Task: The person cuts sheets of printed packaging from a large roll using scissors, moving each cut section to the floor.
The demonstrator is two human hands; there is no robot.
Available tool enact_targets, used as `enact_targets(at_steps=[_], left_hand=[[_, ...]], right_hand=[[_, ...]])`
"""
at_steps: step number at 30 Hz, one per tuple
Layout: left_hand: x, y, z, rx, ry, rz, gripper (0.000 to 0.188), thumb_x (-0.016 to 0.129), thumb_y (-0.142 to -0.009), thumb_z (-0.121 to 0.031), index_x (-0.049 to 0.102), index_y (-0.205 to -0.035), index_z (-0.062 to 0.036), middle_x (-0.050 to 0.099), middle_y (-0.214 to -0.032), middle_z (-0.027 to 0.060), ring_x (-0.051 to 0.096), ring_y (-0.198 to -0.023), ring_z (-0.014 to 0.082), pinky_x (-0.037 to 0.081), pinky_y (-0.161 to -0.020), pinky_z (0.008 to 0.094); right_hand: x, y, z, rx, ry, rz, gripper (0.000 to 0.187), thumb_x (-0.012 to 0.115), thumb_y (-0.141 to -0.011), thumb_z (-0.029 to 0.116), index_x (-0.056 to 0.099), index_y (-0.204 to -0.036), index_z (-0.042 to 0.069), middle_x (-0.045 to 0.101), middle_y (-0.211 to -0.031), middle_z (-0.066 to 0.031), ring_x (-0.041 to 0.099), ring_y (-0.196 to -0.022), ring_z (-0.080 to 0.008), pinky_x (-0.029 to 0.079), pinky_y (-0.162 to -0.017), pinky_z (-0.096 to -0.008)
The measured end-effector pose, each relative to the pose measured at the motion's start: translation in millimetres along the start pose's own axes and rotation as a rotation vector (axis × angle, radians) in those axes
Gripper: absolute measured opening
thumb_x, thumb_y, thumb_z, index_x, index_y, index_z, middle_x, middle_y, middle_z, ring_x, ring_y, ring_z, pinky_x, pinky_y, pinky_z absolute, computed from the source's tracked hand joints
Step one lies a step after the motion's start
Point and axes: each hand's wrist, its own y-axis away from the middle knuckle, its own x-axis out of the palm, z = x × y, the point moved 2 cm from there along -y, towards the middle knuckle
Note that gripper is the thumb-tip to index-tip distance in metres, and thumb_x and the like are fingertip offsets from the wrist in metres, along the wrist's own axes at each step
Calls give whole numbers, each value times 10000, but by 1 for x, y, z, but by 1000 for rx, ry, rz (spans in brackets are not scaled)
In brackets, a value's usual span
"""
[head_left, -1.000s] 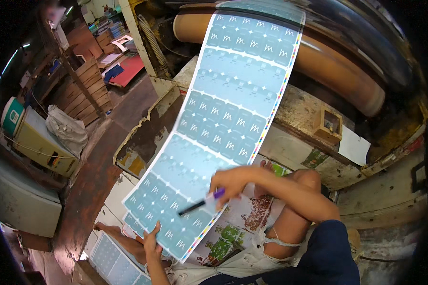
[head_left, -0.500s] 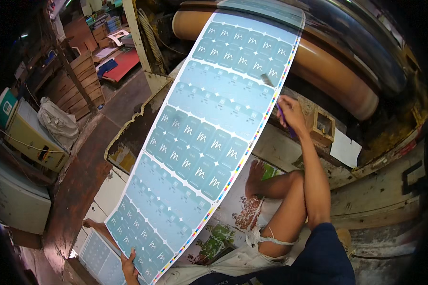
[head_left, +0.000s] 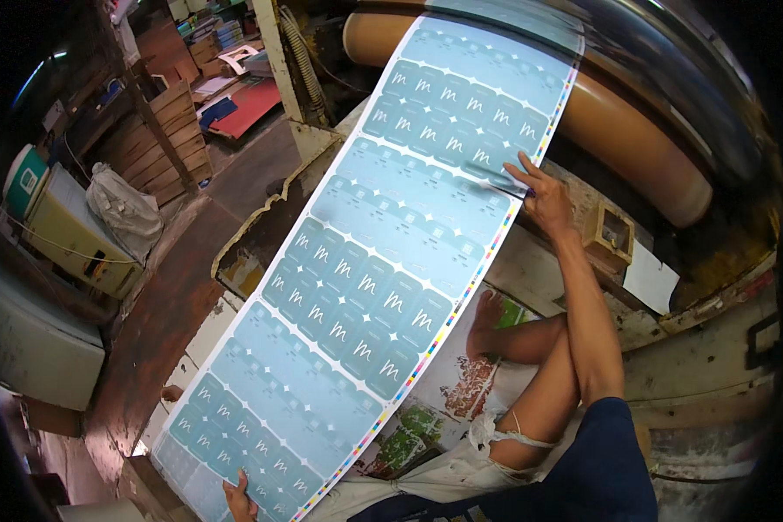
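Note:
A long light-blue printed sheet with rows of rounded teal cards and white letter marks slants from a large roller machine down to my lap. My left hand pinches its lower edge, thumb on top and the other fingers hidden underneath. At the sheet's right edge, my right hand grips a purple-handled tool with a thin flat blade, seemingly a knife. Most of its handle is hidden in the palm. A dark line runs from my fingers into the sheet, across the boundary of two bands; whether it is the blade or a slit, I cannot tell.
Brown rollers and a dark shiny cylinder are at the top right. Beside my right forearm sit a small wooden box and a white paper. A ragged-edged panel stands left of the sheet.
My right hand has moved onto the sheet's edge, and the blade, earlier plainly visible above the sheet, now lies along it. The sheet's lower end has shifted left. The whole view has moved slightly.

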Motion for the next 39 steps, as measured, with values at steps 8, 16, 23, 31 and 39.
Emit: enact_targets(at_steps=[8, 16, 23, 31, 39], left_hand=[[-56, 33, -104, 50, -173, -110, 341, 716, -826, -21, 451, -1034, -69, 578, -1057, 154, 609, -968, 255, 519, -873, 359], [-105, -72, -27, -77, -414, -333, 659, 719, -812, 8, 326, -1340, 27, 554, -1173, 170, 586, -1018, 236, 484, -914, 369], [-67, -170, 49, 171, -223, -54, 517, 659, -846, 45, 429, -1308, 52, 584, -1205, 125, 593, -990, 224, 488, -867, 360], [28, -144, 48, 575, -1464, -147, 1175, 877, -575, -418, 245, -1384, 154, 380, -1381, 331, 368, -1303, 442, 315, -1084, 473], [135, -92, 149, 441, -1763, 223, 1276, 869, -591, -367, 51, -1505, -17, 125, -1519, 318, 137, -1420, 459, 265, -1087, 607]], right_hand=[[9, -23, -51, 302, -453, 240, 544, 522, -643, 12, 670, -1155, 122, 593, -1187, -235, 677, -789, -340, 514, -714, -392], [41, 26, 132, 207, -430, 236, 389, 528, -677, 41, 694, -1028, 37, 623, -810, -285, 629, -772, -423, 512, -733, -444], [38, 40, 213, 206, -579, 325, 328, 528, -797, 1, 710, -1068, 42, 648, -628, -144, 607, -459, -180, 503, -479, -320], [31, 43, 223, 303, -607, 422, 187, 616, -803, 105, 707, -912, -17, 627, -583, -175, 621, -451, -224, 492, -469, -343], [28, 37, 237, 293, -666, 509, 351, 680, -863, 283, 685, -817, -65, 586, -529, -176, 612, -432, -234, 479, -450, -354]])
